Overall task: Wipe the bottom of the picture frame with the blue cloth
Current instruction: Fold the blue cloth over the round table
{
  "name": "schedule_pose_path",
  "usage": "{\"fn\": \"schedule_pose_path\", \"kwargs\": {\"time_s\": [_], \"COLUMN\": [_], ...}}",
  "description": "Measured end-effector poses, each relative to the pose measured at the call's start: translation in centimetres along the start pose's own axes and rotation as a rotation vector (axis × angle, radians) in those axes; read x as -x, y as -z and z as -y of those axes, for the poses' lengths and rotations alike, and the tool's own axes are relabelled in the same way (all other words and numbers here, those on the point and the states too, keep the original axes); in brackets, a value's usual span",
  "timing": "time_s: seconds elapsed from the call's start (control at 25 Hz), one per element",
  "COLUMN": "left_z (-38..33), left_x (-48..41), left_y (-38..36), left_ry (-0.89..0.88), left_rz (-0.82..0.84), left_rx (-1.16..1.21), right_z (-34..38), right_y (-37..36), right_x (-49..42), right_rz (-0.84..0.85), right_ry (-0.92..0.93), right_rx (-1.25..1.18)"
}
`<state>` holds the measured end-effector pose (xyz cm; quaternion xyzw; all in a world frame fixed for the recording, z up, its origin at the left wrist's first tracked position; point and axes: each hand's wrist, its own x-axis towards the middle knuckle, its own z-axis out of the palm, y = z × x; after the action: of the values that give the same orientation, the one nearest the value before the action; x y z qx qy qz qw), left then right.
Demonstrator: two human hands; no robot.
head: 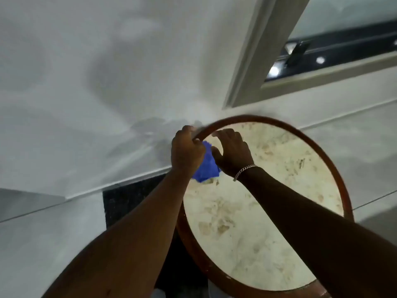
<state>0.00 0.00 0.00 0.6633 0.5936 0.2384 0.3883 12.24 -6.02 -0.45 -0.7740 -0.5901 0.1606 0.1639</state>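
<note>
A round picture frame [335,160] with a reddish rim and a blotched pale panel leans against the wall [86,82]. The left hand [187,150] curls closed over the rim at its far left edge. The right hand [233,153] lies loosely open on the panel. The blue cloth [206,166] is bunched between both hands, against the panel. Judged step: cloth being readied; next, carry it to the frame's bottom edge and rub.

A big white wall [90,67] fills most of the view, with soft gray shadows on it. A window [335,50] with a pale gray frame sits at the top right, showing small bright lights in its dark glass. A dark speckled patch [129,201] lies low down.
</note>
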Motion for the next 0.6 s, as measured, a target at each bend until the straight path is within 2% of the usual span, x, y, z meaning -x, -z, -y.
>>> {"fn": "schedule_pose_path", "kwargs": {"time_s": [0.16, 0.24, 0.44, 0.6], "left_z": [6.3, 8.1, 7.5, 2.2], "left_x": [-0.3, -0.2, -0.3, -0.5], "left_y": [-4.9, -7.1, -6.9, -1.0], "left_ry": [0.167, 0.184, 0.302, 0.239], "left_rz": [-0.009, -0.079, -0.246, -0.36], "left_rx": [-0.073, -0.047, 0.153, 0.397], "right_z": [-3.7, -4.6, -2.5, 1.8], "right_y": [-6.5, -9.3, -10.5, -4.4], "right_x": [-1.4, -1.9, -1.8, -2.1], "right_rz": [0.177, 0.185, 0.095, -0.114], "right_ry": [-0.106, -0.132, -0.154, 0.006], "right_rx": [-0.06, -0.079, -0.248, -0.384]}}
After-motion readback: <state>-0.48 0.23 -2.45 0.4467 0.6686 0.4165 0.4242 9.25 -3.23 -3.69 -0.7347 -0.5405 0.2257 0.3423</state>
